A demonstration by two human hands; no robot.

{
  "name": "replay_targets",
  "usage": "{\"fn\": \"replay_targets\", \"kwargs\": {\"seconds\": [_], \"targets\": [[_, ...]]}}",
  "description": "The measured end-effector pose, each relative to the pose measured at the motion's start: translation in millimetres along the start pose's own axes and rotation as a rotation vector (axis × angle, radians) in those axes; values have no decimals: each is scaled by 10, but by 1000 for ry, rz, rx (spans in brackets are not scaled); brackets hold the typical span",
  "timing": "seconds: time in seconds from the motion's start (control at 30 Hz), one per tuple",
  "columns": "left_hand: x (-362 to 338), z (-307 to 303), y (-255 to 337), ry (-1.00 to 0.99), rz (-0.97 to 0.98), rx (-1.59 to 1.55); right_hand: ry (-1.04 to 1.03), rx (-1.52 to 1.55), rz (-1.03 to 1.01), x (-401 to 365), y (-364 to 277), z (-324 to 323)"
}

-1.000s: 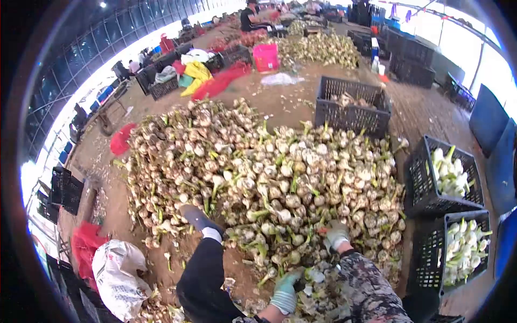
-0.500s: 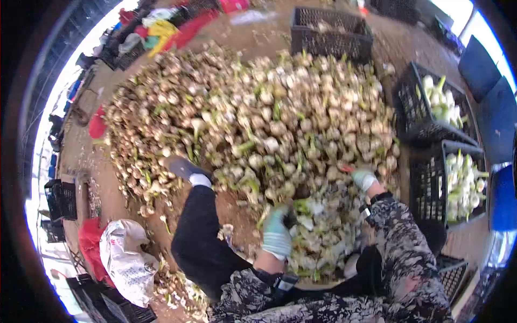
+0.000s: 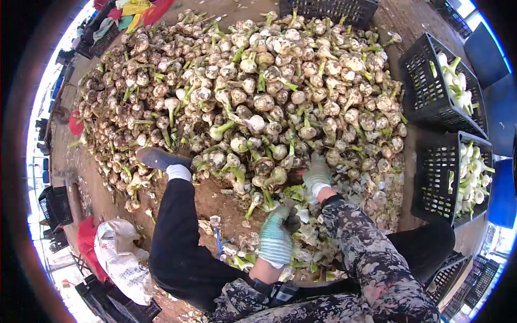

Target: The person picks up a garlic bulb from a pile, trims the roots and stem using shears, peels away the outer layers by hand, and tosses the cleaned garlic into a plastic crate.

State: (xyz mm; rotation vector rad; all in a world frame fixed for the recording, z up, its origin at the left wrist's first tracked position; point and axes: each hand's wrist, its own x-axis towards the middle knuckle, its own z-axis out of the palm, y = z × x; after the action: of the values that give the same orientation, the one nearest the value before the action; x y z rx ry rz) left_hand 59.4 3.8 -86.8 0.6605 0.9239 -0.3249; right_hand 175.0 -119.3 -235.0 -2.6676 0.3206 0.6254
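Observation:
My left hand [image 3: 276,237], in a pale green striped glove with dark, dirty fingertips, is curled closed above the peelings. Whatever it may hold is hidden. My right hand [image 3: 316,176], gloved alike, reaches to the near edge of the heap of garlic bulbs [image 3: 264,102], its fingers closed. A small red object [image 3: 299,173] shows at its fingers; its full shape cannot be made out. The bulbs are soil-stained, many with green stem stubs. Loose garlic skins and trimmings [image 3: 309,247] lie under and between both hands.
Black crates of cleaned white garlic, one farther back [image 3: 431,86] and one nearer [image 3: 439,177], stand at the right. Another black crate [image 3: 328,11] stands behind the heap. A white sack [image 3: 121,258] lies at the left. My shoe [image 3: 161,159] rests against the bulbs.
My right hand has moved left from the right side of the peelings to the heap edge nearer my left hand, the red object moving with it. The camera view has tipped downward.

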Motion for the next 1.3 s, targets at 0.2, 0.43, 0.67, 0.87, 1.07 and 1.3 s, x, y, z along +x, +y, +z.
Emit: {"fn": "replay_targets", "kwargs": {"seconds": [0.2,0.43,0.67,0.87,1.07,1.3], "targets": [[-39,9,-38,-18,16,-8,-491,786,373,-163,475,-378],[-40,14,-114,-84,-50,86,-576,1392,-169,-1078,459,-1255],[-556,252,-225,-623,-218,-113,-395,1745,-297,-1954,385,-1196],[-797,219,-166,-466,70,-20,-276,1401,-416,-2122,461,-1243],[-626,93,-261,-576,119,-62,-318,1610,-413,-2261,549,-1302],[-880,154,-352,-371,957,836,-100,1134,-573,-2256,642,-817]]}}
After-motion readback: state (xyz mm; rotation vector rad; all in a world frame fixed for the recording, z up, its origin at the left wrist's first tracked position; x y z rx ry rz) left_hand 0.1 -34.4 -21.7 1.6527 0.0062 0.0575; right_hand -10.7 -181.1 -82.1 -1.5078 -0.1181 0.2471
